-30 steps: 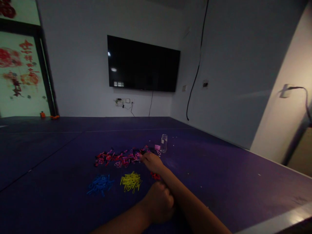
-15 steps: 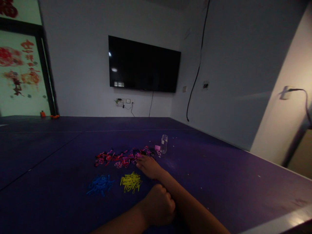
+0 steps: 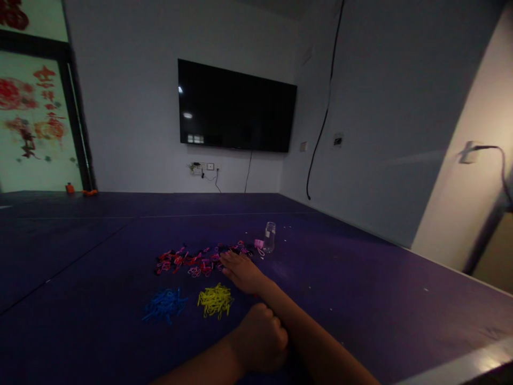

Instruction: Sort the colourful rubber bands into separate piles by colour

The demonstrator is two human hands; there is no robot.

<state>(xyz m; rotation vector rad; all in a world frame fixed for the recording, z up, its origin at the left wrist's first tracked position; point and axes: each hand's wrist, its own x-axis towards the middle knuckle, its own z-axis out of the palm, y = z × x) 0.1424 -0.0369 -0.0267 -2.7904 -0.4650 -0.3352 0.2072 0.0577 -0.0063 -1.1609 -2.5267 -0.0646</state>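
One pile, mixed bands [image 3: 205, 264], ran leftward from the nearer right hand [image 3: 241, 271], fingers outstretched; left hand [image 3: 262, 337] fisted, contents, if any, hidden.

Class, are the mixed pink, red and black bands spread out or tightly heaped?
Spread out: the mixed bands lie in a loose, uneven strip near the right hand, unlike the compact yellow pile.
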